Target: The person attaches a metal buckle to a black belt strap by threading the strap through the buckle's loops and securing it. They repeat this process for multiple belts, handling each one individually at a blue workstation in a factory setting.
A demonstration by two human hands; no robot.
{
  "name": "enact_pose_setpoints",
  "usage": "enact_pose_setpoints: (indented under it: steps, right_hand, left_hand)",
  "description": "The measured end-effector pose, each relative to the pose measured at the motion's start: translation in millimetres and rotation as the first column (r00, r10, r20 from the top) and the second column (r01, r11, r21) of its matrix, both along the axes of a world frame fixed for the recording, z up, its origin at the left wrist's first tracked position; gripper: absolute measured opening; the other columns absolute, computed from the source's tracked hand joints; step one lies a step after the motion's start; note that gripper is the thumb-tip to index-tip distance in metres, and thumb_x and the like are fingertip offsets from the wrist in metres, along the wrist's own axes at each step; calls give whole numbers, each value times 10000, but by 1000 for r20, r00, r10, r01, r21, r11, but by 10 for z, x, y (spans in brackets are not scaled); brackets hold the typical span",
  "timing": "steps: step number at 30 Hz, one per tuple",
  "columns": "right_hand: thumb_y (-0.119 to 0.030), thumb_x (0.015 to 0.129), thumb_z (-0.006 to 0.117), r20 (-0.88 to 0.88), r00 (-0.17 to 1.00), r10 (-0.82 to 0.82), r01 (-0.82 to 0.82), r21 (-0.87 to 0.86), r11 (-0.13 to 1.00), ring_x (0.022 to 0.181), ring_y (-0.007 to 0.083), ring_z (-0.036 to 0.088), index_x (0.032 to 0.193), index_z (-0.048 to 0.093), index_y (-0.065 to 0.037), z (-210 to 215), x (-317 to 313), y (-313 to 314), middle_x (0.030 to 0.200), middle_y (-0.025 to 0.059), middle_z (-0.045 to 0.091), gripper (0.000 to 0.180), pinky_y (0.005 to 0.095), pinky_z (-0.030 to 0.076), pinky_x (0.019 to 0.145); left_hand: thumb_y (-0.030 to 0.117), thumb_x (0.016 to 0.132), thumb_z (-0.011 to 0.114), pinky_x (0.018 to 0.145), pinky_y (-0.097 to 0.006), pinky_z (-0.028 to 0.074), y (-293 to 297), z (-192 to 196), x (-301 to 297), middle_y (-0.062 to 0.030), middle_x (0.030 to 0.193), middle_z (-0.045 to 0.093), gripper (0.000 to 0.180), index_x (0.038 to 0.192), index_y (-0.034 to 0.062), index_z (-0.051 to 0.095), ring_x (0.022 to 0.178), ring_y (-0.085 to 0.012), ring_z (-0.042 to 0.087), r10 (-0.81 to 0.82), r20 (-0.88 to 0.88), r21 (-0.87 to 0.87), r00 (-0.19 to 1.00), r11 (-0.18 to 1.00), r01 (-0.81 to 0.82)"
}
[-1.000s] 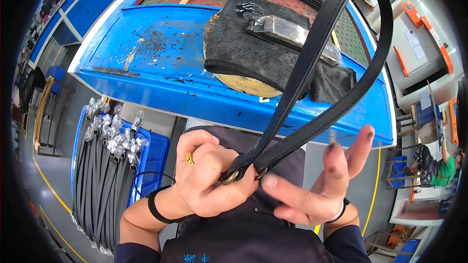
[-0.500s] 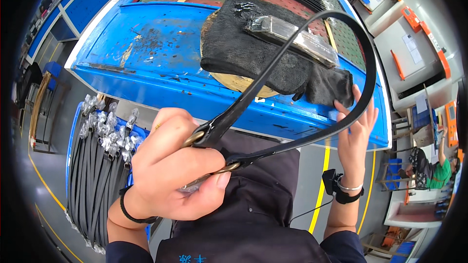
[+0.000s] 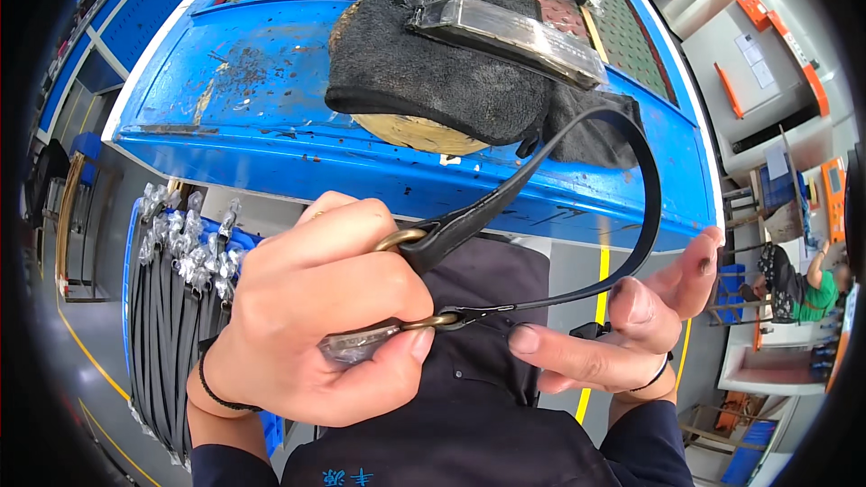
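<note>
My left hand [image 3: 316, 325] is closed around the end of a black leather strap [image 3: 651, 189], which bends out in a loop over the bench edge. Two brass-coloured rings [image 3: 403, 237] show at the strap's ends by my fingers. A clear-wrapped metal part [image 3: 356, 344] pokes out from under my fingers. To the right, my right hand [image 3: 622, 343] is open beside the lower run of the strap, fingers spread and holding nothing. Its fingertips carry dark stains.
On the blue bench [image 3: 262, 81], a black cloth [image 3: 406, 59] covers a round yellowish block [image 3: 419, 132]. A clear-topped oblong thing [image 3: 514, 34] rests on the cloth. Several black straps with wrapped metal ends [image 3: 189, 252] hang over a blue bin at left. Far right, a person in green [image 3: 816, 296] is visible.
My right hand has come down from the bench edge toward me, below the strap. The loop has dropped lower in view and narrowed. My left hand keeps its hold.
</note>
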State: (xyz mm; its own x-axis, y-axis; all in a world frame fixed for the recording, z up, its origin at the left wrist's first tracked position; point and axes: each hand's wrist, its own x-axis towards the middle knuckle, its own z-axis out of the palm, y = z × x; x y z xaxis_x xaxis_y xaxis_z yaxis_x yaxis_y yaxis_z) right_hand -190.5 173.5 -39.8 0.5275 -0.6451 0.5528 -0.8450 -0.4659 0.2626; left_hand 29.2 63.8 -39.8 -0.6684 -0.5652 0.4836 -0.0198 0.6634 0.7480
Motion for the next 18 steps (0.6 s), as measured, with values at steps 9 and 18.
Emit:
enact_pose_setpoints:
  steps: [9, 18]
  right_hand:
    - [-451, 827, 460, 358, 934, -8, 51, -109, 993, 1286, 362, 189, 1084, 571, -229, -47, -101, 16, 1347, 55, 336, 357, 509, 74, 1070]
    - [-178, 895, 407, 482, 783, -394, 411, 75, 909, 1209, 341, 377, 1111, 570, -9, -340, -972, -499, 1246, 172, 474, 318, 426, 255, 1012]
  left_hand:
    - [168, 522, 634, 534, -304, 335, -42, -21, 10, -70, 575, 431, 167, 592, 35, 563, 564, -220, 432, -44, -7, 16, 999, 999, 44]
    - [196, 627, 632, 653, -392, 399, -54, -211, 227, -46, 694, 480, 136, 673, 82, 574, 554, -189, 457, 15, -56, -330, 998, 943, -33]
